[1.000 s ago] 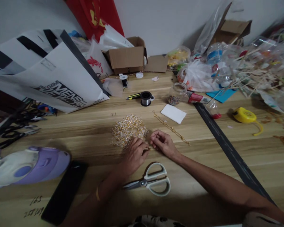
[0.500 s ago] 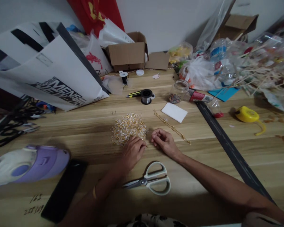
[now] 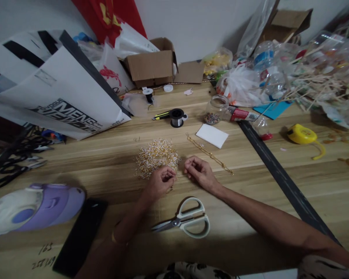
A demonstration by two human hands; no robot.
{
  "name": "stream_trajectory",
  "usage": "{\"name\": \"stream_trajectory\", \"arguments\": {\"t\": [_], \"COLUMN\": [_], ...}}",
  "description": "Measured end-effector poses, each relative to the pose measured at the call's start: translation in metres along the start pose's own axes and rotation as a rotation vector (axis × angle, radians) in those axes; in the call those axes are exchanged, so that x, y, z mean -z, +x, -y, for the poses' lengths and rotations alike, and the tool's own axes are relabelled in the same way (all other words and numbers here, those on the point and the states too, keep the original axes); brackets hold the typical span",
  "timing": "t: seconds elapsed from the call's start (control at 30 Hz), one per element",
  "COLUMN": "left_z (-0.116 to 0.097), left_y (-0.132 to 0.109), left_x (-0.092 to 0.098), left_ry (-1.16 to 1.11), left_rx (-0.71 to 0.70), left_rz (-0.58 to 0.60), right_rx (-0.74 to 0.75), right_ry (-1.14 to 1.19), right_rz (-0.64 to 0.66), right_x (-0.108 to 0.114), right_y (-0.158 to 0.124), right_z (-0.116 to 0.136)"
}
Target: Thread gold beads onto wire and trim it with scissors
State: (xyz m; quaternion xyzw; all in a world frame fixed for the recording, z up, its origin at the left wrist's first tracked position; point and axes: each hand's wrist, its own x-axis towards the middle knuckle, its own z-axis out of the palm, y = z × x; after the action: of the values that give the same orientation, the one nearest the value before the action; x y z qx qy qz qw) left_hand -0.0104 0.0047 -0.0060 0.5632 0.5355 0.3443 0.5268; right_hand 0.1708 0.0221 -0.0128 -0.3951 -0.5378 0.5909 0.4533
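Both hands low over the surface, btwn pile and scissors, not touching each other.

L hand: at near edge of the pile of small gold/silver pieces, fingers curled twd thumb. Short gold bit shows just below it; hanging from the fingers or lying under them, can't tell. Grip itself hidden.

R hand: just R of pile, apart from it; fingers folded, thumb and forefinger drawn tog. Anything pinched there is too small to make out.

Nearby: gold chain laid slantwise beyond R hand, not touched; white card just past it. Scissors on surface nearer the body, handles to R, no hand on them. Wire spool and jar w/ beads farther back.

Step (judged): fine handling of small pieces at pile edge, prob. one gold bit w/ L hand. Next move (judged): calls for clear fingertip hold on that bit, R fingers close enough to meet it, wrists steady. Pile looks loose and tangly; poss. neighbours drag along if a piece is pulled fast.
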Motion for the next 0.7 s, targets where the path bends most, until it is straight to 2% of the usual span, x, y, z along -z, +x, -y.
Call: {"name": "stream_trajectory", "arguments": {"t": [0.53,0.7], "left_z": [0.0026,0.0049], "left_y": [0.0010,0.0007], "left_x": [0.0017,0.0025], "left_ry": [-0.101,-0.047], "left_rx": [0.005,0.019], "left_rz": [0.037,0.036], "right_rx": [0.012,0.020], "right_ry": [0.063,0.063], "right_rz": [-0.060,-0.078], "right_x": [-0.0009,-0.0014], "right_y": [0.0013,0.0018], "right_z": [0.0026,0.0047]}}
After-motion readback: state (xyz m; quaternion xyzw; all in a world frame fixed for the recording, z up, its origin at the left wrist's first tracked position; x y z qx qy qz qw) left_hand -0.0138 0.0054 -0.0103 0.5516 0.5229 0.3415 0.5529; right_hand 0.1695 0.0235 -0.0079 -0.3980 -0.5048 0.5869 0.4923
